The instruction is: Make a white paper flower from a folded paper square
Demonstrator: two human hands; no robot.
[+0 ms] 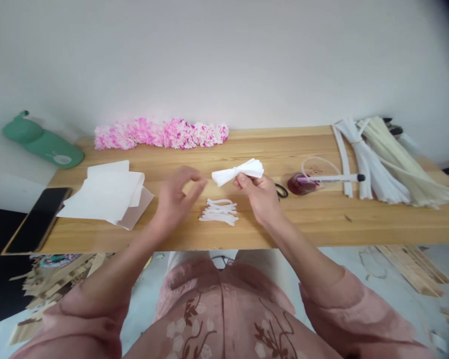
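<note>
While the right hand [262, 197] is pinching the white bundle [237, 171] near its gathered middle, a light, steady grip is probably best sparing the flared ends. Blurred and seemingly empty, the left hand [177, 199] is curving with thumb and fingers apart; the white bundle is sitting to its right, not touching it, between the bench's [322, 224] front and back edges.

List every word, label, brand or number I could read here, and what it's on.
None is legible.
Green bottle: a pale rabbit-like emblem, no readable letters.
Black-capped white pen: any print is too small and blurred to read.
Phone: dark screen, nothing readable.
Gathered white bundle in the right hand: no lettering visible.
</note>
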